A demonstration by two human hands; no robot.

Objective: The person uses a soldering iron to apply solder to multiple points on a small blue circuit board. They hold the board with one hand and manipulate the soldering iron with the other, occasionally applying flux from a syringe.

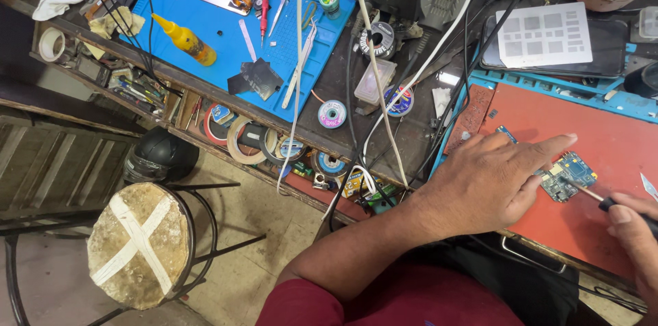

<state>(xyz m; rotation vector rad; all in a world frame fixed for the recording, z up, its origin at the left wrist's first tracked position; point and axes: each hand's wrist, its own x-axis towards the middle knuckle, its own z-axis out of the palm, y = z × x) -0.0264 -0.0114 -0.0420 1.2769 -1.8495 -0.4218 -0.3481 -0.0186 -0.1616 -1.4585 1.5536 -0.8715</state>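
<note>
While a round stool [140,244] with a taped white cross stands on the floor beside the cluttered workbench [384,120], a person leans over a red work mat [582,127] at the right, with a blue silicone mat [226,17] strewn with tweezers, a yellow squeeze bottle [185,39] and a red-handled screwdriver [264,10] farther along. The left hand [490,182] lies flat and unclenched on the red mat, its fingers pressing down on a small blue circuit board [569,176] to steady it. The right hand [634,237], partly cut off by the frame edge, grips a dark-handled soldering tool [595,196] whose tip touches the board. Judging by that contact, work on the board looks under way rather than finished.
</note>
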